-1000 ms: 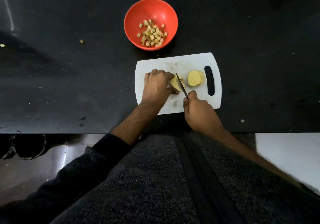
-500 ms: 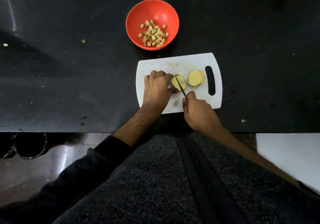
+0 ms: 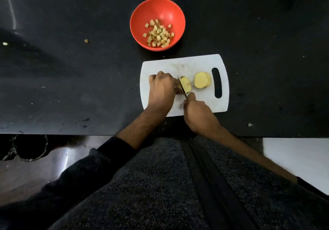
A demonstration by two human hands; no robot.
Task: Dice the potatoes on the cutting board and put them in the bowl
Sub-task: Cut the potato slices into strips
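Observation:
A white cutting board lies on the black counter. My left hand presses down on a potato piece that is mostly hidden beneath its fingers. My right hand grips a knife, whose blade stands between my left fingers and a freshly cut potato slice. A small stack of potato slices rests further right, beside the board's handle slot. Behind the board sits a red bowl holding several potato cubes.
A stray potato bit lies on the black counter to the left, another scrap near the front right edge. The counter edge runs just below my wrists. My dark clothing fills the foreground.
The knife has shifted left along the potato, and a new slice has come away to the right of the blade. My left hand stays on the remaining piece.

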